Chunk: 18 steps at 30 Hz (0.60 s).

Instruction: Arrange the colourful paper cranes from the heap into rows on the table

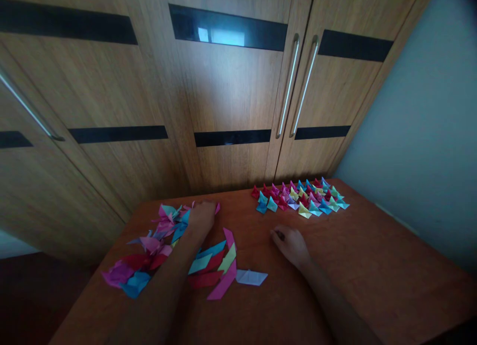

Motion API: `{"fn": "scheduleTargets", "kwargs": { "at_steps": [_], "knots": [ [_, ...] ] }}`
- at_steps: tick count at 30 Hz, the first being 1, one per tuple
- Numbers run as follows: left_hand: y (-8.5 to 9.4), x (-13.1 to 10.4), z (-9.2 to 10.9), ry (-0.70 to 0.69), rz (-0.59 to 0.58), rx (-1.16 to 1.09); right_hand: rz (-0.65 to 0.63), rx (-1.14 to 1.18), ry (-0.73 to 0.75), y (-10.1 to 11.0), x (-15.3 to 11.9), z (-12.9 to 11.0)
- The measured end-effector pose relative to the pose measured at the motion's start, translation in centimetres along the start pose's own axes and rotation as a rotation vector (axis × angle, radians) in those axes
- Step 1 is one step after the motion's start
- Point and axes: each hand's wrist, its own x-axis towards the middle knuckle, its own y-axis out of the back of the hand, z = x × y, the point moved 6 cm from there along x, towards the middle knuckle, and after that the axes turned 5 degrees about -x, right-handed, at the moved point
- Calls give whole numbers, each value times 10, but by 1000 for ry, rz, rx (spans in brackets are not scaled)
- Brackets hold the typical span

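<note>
My left hand [202,217] is at the far end of a loose heap of folded coloured paper pieces [151,245]. Its fingers are curled down and partly hidden behind the back of the hand. The tip of a pink folded paper piece [218,208] sticks out beside them. On the bare tabletop, my right hand [292,244] rests with curled fingers, and no object shows in it. Between my forearms lie several flat parallelogram-shaped folded papers [228,260] in pink, red, blue and yellow. A pale lilac one [252,277] lies at their right end.
Several rows of small pointed origami shapes [303,196] stand at the back right of the brown table [365,265]. Behind the table rises a wooden wardrobe [231,92] with metal handles. A pale wall [421,136] borders the right side.
</note>
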Motion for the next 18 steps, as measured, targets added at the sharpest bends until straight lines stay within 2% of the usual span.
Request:
{"fn": "scheduleTargets", "kwargs": {
  "at_steps": [6,11,15,18],
  "knots": [
    [-1,0,-2,-22,-34,-96,-14,-58,22,-1,-4,-7],
    [9,-9,5,-83,44,-230,-36,-64,17,2,-4,-9],
    [22,-16,32,-222,124,-376,-59,-75,2,1,-6,-13],
    [28,-15,68,-350,138,-480,-67,-76,25,-2,-10,-21]
  ]
}}
